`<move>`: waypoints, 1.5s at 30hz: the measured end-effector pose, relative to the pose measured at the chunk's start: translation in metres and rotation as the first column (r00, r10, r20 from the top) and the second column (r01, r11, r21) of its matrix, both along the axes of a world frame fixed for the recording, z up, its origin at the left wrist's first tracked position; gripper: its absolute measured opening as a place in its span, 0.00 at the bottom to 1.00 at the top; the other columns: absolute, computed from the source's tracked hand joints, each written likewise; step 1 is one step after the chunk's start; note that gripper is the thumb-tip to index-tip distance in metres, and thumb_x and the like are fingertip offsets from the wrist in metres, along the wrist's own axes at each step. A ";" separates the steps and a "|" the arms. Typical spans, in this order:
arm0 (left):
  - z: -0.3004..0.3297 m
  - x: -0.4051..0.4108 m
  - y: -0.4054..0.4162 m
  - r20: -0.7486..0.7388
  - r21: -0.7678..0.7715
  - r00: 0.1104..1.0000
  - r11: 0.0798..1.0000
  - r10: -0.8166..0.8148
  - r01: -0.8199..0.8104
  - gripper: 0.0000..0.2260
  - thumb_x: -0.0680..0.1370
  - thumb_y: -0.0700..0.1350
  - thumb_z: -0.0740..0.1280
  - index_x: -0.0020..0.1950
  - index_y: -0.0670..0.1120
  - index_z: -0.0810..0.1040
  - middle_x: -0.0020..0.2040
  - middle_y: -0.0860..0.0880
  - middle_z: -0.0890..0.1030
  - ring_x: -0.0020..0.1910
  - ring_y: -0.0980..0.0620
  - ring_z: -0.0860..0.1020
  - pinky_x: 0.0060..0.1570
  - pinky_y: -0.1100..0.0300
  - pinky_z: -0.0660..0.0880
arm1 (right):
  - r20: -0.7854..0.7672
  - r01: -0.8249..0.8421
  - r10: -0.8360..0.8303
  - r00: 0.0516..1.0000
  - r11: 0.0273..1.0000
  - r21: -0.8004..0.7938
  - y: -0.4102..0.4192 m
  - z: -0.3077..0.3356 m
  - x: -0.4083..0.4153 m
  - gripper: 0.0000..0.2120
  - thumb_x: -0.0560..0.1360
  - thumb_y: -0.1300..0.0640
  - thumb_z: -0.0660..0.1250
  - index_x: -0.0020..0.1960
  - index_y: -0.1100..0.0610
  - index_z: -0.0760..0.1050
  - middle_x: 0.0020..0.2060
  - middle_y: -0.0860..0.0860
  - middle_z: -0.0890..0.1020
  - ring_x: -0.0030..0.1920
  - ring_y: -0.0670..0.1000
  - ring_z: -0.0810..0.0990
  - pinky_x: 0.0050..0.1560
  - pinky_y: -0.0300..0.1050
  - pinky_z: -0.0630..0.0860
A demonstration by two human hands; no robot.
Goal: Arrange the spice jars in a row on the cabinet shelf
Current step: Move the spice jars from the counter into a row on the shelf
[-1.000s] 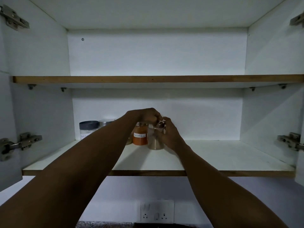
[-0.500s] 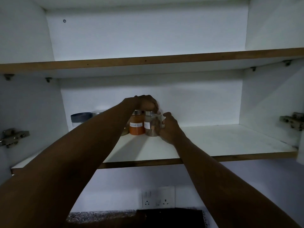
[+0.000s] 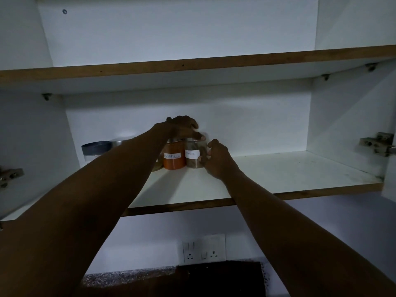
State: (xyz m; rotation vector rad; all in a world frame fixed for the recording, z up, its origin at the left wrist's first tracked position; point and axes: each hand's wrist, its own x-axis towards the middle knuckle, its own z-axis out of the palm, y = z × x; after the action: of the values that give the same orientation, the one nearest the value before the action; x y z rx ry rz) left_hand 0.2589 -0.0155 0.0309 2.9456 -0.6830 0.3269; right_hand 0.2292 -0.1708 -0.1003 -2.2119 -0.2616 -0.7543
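Note:
On the lower cabinet shelf (image 3: pixel 278 174) a jar of orange powder (image 3: pixel 174 157) and a jar of brown spice (image 3: pixel 193 156) stand side by side, touching, white labels facing me. My left hand (image 3: pixel 182 128) reaches over both, its curled fingertips on the brown jar's lid. My right hand (image 3: pixel 216 157) is against that jar's right side, fingers and thumb curled round it. Left of these stand a dark-lidded jar (image 3: pixel 96 149) and a silver-lidded jar (image 3: pixel 120 142). My left forearm hides most of another jar (image 3: pixel 157 166).
The upper shelf (image 3: pixel 214 63) runs across above my hands. Door hinges stick out at the right (image 3: pixel 377 143) and left (image 3: pixel 10 175) cabinet walls. A wall socket plate (image 3: pixel 203 247) sits below the cabinet, above a dark countertop (image 3: pixel 171 279).
The brown jar has come down onto the shelf next to the orange jar, and its label now faces front. Both hands stay on it. My view has tilted and shifted.

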 end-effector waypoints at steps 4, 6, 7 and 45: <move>-0.003 0.006 -0.003 0.084 0.044 0.996 0.998 0.032 -0.036 0.31 0.78 0.70 0.64 0.73 0.51 0.73 0.71 0.48 0.78 0.71 0.44 0.73 0.75 0.41 0.61 | -0.007 0.004 -0.004 1.000 1.000 0.012 -0.002 0.002 -0.002 0.16 0.77 0.58 0.71 0.60 0.64 0.71 0.52 0.60 0.82 0.51 0.60 0.83 0.43 0.47 0.79; -0.001 0.005 -0.002 -0.006 -0.062 1.000 0.998 -0.029 0.029 0.26 0.81 0.63 0.66 0.75 0.51 0.73 0.73 0.47 0.75 0.72 0.44 0.73 0.75 0.42 0.64 | -0.013 0.024 -0.024 1.000 1.000 -0.003 -0.003 0.001 -0.003 0.16 0.79 0.57 0.68 0.63 0.64 0.71 0.54 0.62 0.82 0.52 0.62 0.83 0.48 0.55 0.83; 0.000 0.004 -0.001 -0.061 -0.133 0.995 0.989 -0.073 0.065 0.23 0.82 0.56 0.67 0.75 0.50 0.72 0.74 0.46 0.74 0.71 0.43 0.73 0.74 0.43 0.67 | -0.011 0.029 -0.029 1.000 0.999 -0.017 -0.004 0.001 -0.002 0.16 0.80 0.57 0.67 0.63 0.65 0.72 0.54 0.63 0.82 0.51 0.63 0.83 0.50 0.56 0.83; -0.011 0.014 0.006 0.097 -0.130 0.995 0.991 -0.031 0.044 0.15 0.79 0.53 0.70 0.65 0.52 0.80 0.65 0.50 0.81 0.67 0.45 0.74 0.70 0.43 0.62 | -0.022 -0.006 0.008 1.000 0.996 0.084 -0.009 0.001 -0.007 0.15 0.75 0.71 0.67 0.61 0.71 0.77 0.58 0.65 0.82 0.59 0.64 0.82 0.60 0.61 0.80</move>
State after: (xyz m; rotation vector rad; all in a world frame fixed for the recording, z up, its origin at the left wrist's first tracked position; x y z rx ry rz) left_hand 0.2729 -0.0096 0.0194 2.8036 -0.6988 0.4916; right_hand 0.2221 -0.1799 -0.0989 -2.1382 -0.2222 -0.7231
